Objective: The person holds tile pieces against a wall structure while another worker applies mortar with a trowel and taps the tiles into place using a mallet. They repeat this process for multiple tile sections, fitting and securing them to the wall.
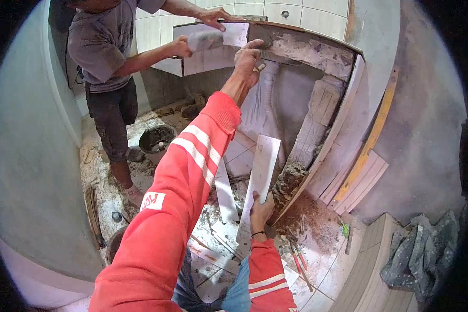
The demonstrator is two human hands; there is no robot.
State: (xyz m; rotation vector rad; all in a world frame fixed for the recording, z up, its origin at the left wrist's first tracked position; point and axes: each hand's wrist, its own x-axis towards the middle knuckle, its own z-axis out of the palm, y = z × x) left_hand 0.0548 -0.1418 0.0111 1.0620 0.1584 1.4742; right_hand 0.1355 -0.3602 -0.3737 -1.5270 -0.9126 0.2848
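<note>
My left hand (pixel 247 65) is raised at the counter's front edge, its index finger stretched toward the edge. A short pale stick (pixel 260 67) pokes out from its curled fingers. Lower down, my right hand (pixel 261 210) grips a long white tile strip (pixel 262 161), thumb on its face, with the strip standing tilted. Just left of my left hand, a white tile piece (pixel 236 34) sits on the counter front, which is rough and bare (pixel 312 52) to the right. Another person's hand (pixel 181 47) holds a grey, blurred thing against that piece; their other hand (pixel 213 18) rests on top.
The other person (pixel 101 47) stands at the left, near a dark bucket (pixel 157 139). Tile offcuts (pixel 226 195) and rubble lie around my legs. Red-handled pliers (pixel 299 257) are on the floor. At the right, a yellow level (pixel 369 145) leans beside tile strips (pixel 364 182) and a crumpled sheet (pixel 421 255).
</note>
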